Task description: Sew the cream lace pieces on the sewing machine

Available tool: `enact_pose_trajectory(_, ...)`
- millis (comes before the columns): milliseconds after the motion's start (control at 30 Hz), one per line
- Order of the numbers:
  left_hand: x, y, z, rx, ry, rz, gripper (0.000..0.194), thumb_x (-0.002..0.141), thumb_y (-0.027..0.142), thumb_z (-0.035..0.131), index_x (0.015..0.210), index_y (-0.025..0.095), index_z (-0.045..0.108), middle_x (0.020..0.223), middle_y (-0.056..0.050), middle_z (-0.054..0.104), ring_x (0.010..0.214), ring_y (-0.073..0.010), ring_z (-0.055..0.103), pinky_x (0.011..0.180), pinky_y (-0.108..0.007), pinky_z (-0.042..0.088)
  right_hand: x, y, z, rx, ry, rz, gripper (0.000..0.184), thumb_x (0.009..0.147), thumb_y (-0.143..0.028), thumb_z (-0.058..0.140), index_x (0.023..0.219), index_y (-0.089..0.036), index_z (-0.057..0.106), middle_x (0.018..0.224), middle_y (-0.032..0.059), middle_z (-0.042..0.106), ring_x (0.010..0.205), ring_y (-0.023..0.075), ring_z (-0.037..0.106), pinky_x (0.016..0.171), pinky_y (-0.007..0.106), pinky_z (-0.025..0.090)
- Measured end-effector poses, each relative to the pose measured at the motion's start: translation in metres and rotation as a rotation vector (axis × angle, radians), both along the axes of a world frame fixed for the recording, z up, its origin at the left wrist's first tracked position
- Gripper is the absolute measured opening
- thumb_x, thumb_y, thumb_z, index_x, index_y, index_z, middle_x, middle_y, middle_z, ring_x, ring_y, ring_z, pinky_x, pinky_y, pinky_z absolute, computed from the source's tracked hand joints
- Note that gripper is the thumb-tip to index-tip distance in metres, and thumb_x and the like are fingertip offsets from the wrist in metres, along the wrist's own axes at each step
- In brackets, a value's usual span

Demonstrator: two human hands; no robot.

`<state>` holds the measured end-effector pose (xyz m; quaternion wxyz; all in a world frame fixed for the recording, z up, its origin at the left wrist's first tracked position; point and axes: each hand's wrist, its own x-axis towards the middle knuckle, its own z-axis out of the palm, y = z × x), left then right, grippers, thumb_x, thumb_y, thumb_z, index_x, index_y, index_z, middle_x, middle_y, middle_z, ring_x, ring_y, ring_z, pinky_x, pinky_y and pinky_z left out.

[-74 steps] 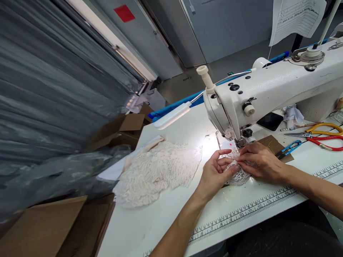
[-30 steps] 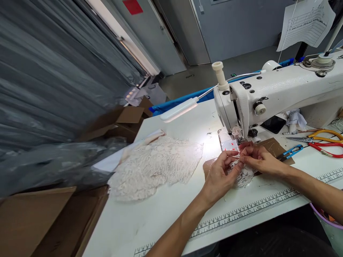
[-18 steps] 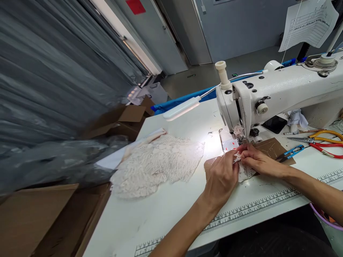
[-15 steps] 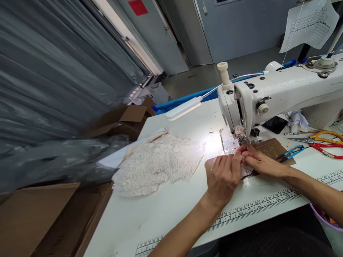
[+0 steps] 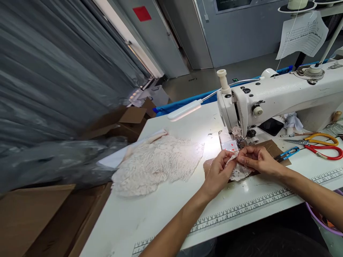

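In front of the sewing machine [image 5: 268, 100], a small piece of pale lace fabric [image 5: 239, 174] is pinched between my two hands. My left hand [image 5: 220, 170] grips its left edge with thumb and fingers. My right hand [image 5: 255, 160] holds it close beside, fingertips nearly touching the left ones. The lace hangs down over a brown board [image 5: 270, 149] on the table. Just behind my fingertips are the presser foot and the needle plate [image 5: 229, 145], which bears red marks. A larger lace piece [image 5: 158, 164] lies spread out to the left.
Blue thread snips [image 5: 289, 153] and scissors with red and yellow handles [image 5: 321, 144] lie to the right. A lit lamp [image 5: 184, 110] reaches over the table. A printed ruler [image 5: 241, 210] runs along the front edge. Cardboard boxes [image 5: 48, 214] stand at left, a bucket [image 5: 325, 221] below right.
My left hand has turned and its fingers now pinch the lace from the side. The small lace piece is lifted and shows more below my hands. The view has shifted slightly.
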<state>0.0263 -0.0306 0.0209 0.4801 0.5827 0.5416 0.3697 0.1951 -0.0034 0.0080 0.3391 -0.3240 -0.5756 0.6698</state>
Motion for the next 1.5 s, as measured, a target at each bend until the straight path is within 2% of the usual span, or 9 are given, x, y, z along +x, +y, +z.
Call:
enact_pose_trajectory(133, 0.002, -0.001, -0.005, 0.244, 0.157, -0.078, 0.010, 0.087, 0.028, 0.054, 0.081, 0.021, 0.054, 0.063, 0.001, 0.057, 0.055, -0.0128, 0.050, 0.053, -0.023, 0.037, -0.001, 0.000, -0.003, -0.016, 0.032, 0.029, 0.044, 0.081, -0.060, 0.061, 0.080, -0.019, 0.045, 0.061, -0.0050, 0.042, 0.050, 0.0078, 0.033, 0.050, 0.024, 0.028)
enact_pose_trajectory(267, 0.000, -0.003, -0.014, 0.516, 0.554, -0.162, 0.015, 0.082, 0.007, 0.047, 0.080, 0.020, 0.054, 0.066, -0.001, 0.057, 0.056, -0.0149, 0.048, 0.055, -0.026, 0.035, -0.001, -0.002, -0.004, 0.084, -0.249, 0.010, 0.022, 0.086, -0.032, 0.056, 0.073, -0.018, 0.044, 0.063, -0.0036, 0.040, 0.058, 0.0098, 0.036, 0.054, 0.024, 0.029)
enact_pose_trajectory(533, -0.015, -0.003, -0.005, 0.577, 1.121, -0.336, 0.027, 0.080, -0.007, 0.041, 0.086, 0.015, 0.057, 0.070, -0.005, 0.060, 0.063, -0.0163, 0.053, 0.062, -0.029, 0.042, 0.008, 0.010, 0.035, 0.059, -0.822, 0.178, 0.012, 0.079, -0.016, 0.058, 0.068, -0.015, 0.055, 0.058, -0.0021, 0.047, 0.055, 0.0090, 0.038, 0.054, 0.024, 0.029)
enact_pose_trajectory(733, -0.024, 0.003, 0.007, 0.422, 0.624, -0.397, 0.016, 0.090, 0.027, 0.055, 0.100, 0.017, 0.063, 0.090, -0.005, 0.066, 0.078, -0.0164, 0.060, 0.068, -0.028, 0.048, 0.019, 0.022, 0.032, -0.096, -0.504, 0.259, 0.025, 0.080, -0.038, 0.065, 0.074, -0.016, 0.056, 0.058, -0.0028, 0.045, 0.052, 0.0076, 0.034, 0.048, 0.023, 0.024)
enact_pose_trajectory(867, -0.022, 0.006, 0.011, 0.082, 0.237, -0.315, 0.025, 0.087, 0.039, 0.060, 0.081, 0.016, 0.068, 0.074, -0.002, 0.066, 0.067, -0.0129, 0.058, 0.062, -0.024, 0.046, 0.018, 0.020, 0.027, -0.264, -0.146, 0.259, 0.050, 0.073, -0.062, 0.069, 0.073, -0.018, 0.046, 0.058, -0.0054, 0.041, 0.047, 0.0049, 0.028, 0.046, 0.022, 0.020)
enact_pose_trajectory(1067, -0.022, 0.007, 0.013, -0.247, -0.110, -0.301, 0.038, 0.077, 0.050, 0.071, 0.087, 0.014, 0.064, 0.060, 0.003, 0.054, 0.050, -0.0064, 0.043, 0.046, -0.018, 0.032, 0.016, 0.014, 0.023, -0.301, -0.096, 0.040, 0.056, 0.065, -0.065, 0.076, 0.077, -0.017, 0.050, 0.066, -0.0018, 0.046, 0.059, 0.0076, 0.039, 0.052, 0.022, 0.029)
enact_pose_trajectory(1300, -0.019, 0.007, 0.011, -0.117, -0.093, -0.302, 0.038, 0.083, 0.051, 0.063, 0.078, 0.014, 0.064, 0.065, -0.001, 0.058, 0.059, -0.0100, 0.051, 0.055, -0.022, 0.039, -0.001, -0.013, 0.032, 0.136, -0.080, 0.107, 0.041, 0.091, -0.059, 0.049, 0.084, -0.018, 0.048, 0.068, -0.0012, 0.048, 0.060, 0.0097, 0.045, 0.056, 0.024, 0.040)
enact_pose_trajectory(1467, -0.024, 0.003, 0.020, 0.175, 0.161, -0.402, 0.019, 0.085, 0.031, 0.062, 0.073, 0.017, 0.066, 0.068, -0.001, 0.064, 0.065, -0.0120, 0.057, 0.063, -0.024, 0.043, 0.013, -0.014, 0.025, 1.106, -0.621, 0.085, 0.016, 0.090, -0.019, 0.035, 0.083, -0.018, 0.050, 0.069, 0.0050, 0.055, 0.061, 0.0140, 0.047, 0.057, 0.027, 0.035)
enact_pose_trajectory(1500, -0.026, 0.003, 0.022, 0.182, 0.177, -0.415, 0.017, 0.084, 0.028, 0.061, 0.072, 0.017, 0.066, 0.068, -0.001, 0.065, 0.065, -0.0117, 0.057, 0.062, -0.024, 0.043, 0.025, -0.009, 0.023, 1.165, -0.790, 0.016, 0.018, 0.086, -0.015, 0.035, 0.079, -0.018, 0.050, 0.063, 0.0048, 0.054, 0.056, 0.0141, 0.043, 0.054, 0.027, 0.030)
